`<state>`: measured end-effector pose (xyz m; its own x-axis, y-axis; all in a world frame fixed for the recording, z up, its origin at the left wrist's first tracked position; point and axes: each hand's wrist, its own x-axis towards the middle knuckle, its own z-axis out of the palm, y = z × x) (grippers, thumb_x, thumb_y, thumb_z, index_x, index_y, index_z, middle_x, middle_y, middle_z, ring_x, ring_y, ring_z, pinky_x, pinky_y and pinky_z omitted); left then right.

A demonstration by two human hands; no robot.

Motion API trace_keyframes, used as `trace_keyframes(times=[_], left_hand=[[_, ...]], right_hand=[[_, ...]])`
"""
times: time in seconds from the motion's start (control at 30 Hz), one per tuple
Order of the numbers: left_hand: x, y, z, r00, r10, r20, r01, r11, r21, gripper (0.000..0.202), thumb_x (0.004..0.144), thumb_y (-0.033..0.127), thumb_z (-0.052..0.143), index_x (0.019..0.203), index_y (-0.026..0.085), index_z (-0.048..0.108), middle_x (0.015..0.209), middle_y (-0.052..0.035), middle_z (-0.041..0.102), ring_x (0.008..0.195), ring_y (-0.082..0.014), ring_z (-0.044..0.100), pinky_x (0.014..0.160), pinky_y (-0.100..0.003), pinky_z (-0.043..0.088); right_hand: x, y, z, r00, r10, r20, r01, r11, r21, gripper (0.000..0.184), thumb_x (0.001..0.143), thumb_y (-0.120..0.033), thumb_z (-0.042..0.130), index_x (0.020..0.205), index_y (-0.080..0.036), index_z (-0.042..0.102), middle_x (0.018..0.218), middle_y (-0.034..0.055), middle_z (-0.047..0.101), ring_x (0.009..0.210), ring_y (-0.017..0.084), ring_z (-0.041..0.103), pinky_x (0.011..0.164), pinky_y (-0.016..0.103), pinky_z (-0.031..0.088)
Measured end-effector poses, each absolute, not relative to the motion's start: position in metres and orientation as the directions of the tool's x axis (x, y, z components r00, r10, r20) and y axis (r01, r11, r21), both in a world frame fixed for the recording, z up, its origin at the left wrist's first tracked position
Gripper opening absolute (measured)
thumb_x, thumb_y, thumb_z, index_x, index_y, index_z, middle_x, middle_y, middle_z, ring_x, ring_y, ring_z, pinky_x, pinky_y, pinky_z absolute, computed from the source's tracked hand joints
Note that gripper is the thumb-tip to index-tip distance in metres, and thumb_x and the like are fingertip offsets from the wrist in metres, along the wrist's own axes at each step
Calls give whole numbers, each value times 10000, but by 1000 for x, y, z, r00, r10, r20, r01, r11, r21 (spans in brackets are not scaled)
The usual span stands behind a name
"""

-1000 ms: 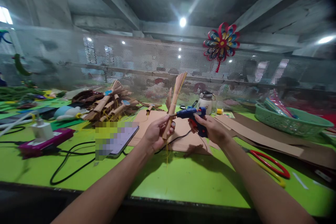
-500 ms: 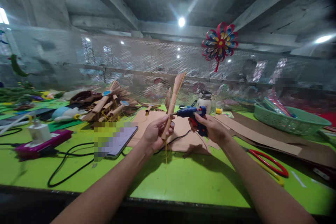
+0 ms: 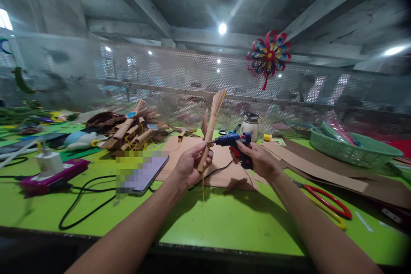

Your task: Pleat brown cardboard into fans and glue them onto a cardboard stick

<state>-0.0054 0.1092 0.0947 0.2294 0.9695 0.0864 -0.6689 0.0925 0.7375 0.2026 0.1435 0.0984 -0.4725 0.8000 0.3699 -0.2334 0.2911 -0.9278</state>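
My left hand [image 3: 192,163] is closed around the lower part of a rolled brown paper piece [image 3: 212,122], whose fringed end fans out at the top. Yellow strings hang from its lower end. In my right hand [image 3: 255,158] is a blue glue gun [image 3: 231,138], gripped by its handle and pointing left. Its nozzle reaches the paper roll just above my left fingers; whether it touches cannot be made out. Beneath both hands lie flat brown paper sheets [image 3: 221,175].
Similar fringed paper rolls [image 3: 135,128] are heaped at the left. A phone [image 3: 144,175], a purple power strip [image 3: 54,175] and black cables lie nearer. At the right are scissors [image 3: 330,201], paper strips [image 3: 321,167] and a green basket [image 3: 356,147]; a jar [image 3: 251,126] stands behind.
The glue gun has shifted slightly left and down, its nozzle now closer to the paper roll. My left hand keeps its hold, almost unmoved.
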Motion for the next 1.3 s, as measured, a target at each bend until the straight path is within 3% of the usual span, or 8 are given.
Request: trace_keyframes(times=[0.43,0.57,0.67,0.83,0.93,1.0,1.13,1.3], left_hand=[[-9,111,94,238,964,118,-695,84,714,178,857,167,462,883,66,607,626,-60,549,498,-89,502,440,-157,424],[-11,111,93,243,962,128,-701,83,708,165,841,163,483,889,68,608,625,-59,546,498,-87,498,418,-145,401],[-13,113,92,224,962,153,-707,53,705,165,831,175,498,878,64,611,622,-64,551,493,-86,495,422,-149,398],[-17,119,91,190,963,188,-716,5,698,180,815,182,507,882,56,617,628,-75,563,502,-97,505,442,-170,417],[-20,121,92,191,963,190,-717,4,697,176,801,179,517,882,61,619,626,-67,559,501,-95,504,439,-169,416],[-21,121,93,194,961,195,-717,3,698,180,795,183,515,873,61,621,624,-68,561,496,-96,502,426,-166,406],[-19,119,95,190,961,201,-713,-6,701,203,787,184,506,878,53,631,617,-75,569,492,-100,505,420,-168,401],[-16,115,95,218,961,169,-706,36,707,222,790,209,501,878,54,634,611,-79,572,489,-102,502,411,-165,381]], right_hand=[[209,149,101,-314,861,401,-275,321,-906,302,773,-457,650,810,-159,620,746,47,593,636,139,532,566,271,446],[210,156,97,-241,896,373,-136,349,-927,360,743,-505,652,789,-149,620,721,46,613,549,118,524,513,252,416],[210,165,88,-186,917,353,89,373,-923,380,746,-512,623,742,-132,617,647,51,609,504,119,520,471,241,381],[205,186,67,-89,892,443,463,430,-775,273,795,-407,524,739,-148,587,583,37,577,525,166,535,494,277,410],[196,197,60,-85,851,519,617,454,-643,142,745,-278,563,814,-157,592,710,48,613,651,197,553,587,298,418],[188,202,59,-122,829,546,714,456,-532,176,727,-224,576,887,-153,596,834,74,630,740,212,557,659,308,415],[166,213,64,-235,815,530,832,451,-323,228,764,-174,571,990,-151,583,1012,125,608,882,232,554,756,306,403],[145,235,67,-309,811,497,887,435,-158,142,828,-160,527,940,-122,607,1012,167,599,943,259,540,797,318,390]])
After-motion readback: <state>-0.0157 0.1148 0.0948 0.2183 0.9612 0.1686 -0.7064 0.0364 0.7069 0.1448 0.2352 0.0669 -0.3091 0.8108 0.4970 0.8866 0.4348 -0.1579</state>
